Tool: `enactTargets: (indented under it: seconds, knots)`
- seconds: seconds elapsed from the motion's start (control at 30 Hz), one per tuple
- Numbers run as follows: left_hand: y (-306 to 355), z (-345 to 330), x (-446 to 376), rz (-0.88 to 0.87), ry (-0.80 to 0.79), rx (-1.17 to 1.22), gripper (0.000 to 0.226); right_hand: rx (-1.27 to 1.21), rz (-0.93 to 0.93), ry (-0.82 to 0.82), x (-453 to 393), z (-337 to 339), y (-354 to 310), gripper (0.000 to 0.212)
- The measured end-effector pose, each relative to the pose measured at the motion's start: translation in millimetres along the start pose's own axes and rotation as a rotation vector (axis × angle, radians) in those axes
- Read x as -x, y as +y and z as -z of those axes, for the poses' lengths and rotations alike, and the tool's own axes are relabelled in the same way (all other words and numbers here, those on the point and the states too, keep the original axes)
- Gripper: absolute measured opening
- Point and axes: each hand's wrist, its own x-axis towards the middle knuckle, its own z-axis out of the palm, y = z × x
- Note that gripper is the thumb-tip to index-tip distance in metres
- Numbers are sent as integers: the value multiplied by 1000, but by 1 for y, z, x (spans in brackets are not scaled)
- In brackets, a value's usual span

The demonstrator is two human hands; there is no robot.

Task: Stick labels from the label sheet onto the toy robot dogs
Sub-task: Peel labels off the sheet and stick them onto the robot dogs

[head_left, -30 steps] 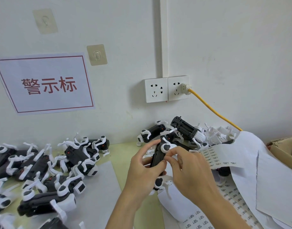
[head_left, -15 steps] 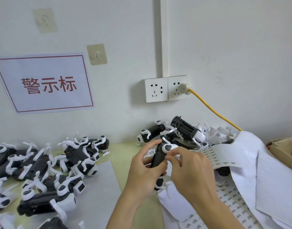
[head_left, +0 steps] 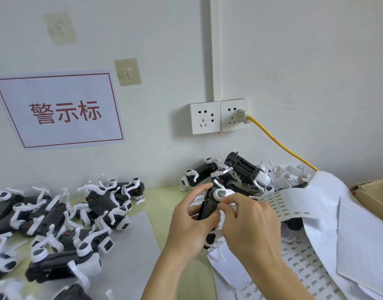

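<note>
Two hands, left hand (head_left: pixel 192 224) and right hand (head_left: pixel 249 226), grip one glossy black-and-white toy dog (head_left: pixel 210 204).

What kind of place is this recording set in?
Most likely a labelling bench in a small toy factory or workshop. Dozens of identical toy robot dogs are heaped on the table, sheets of small printed labels lie at the right, and a printed Chinese sign is taped to the wall.

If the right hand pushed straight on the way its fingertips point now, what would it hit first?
The right hand points up-left, its fingertips already at the held toy robot dog, so it would probably press into the dog's body at once. The left hand grips the far side.
</note>
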Motion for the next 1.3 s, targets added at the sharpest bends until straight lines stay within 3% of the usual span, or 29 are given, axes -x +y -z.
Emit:
enactTargets:
  seconds: [0.2,0.4,0.77,0.9,1.07,1.2,1.3]
  knots:
    - [0,1,0,-3,-4,12,56,23,8,27,-1,-2,2,16]
    - [-3,3,-3,15,58,88,50,-134,91,103,-3,1,7,4]
    - [-1,10,-7,58,211,281,33,-368,168,223,-4,-2,12,13]
    - [-3,11,-10,41,223,336,35,-470,103,124,-7,-7,16,19]
    - [-1,8,-8,-64,222,201,36,-517,138,14,-4,-6,11,28]
    - [5,5,-4,-167,70,62,36,-692,99,-143,-7,3,13,50]
    - [9,0,-2,-278,-74,-100,34,-828,87,-283,-11,10,16,48]
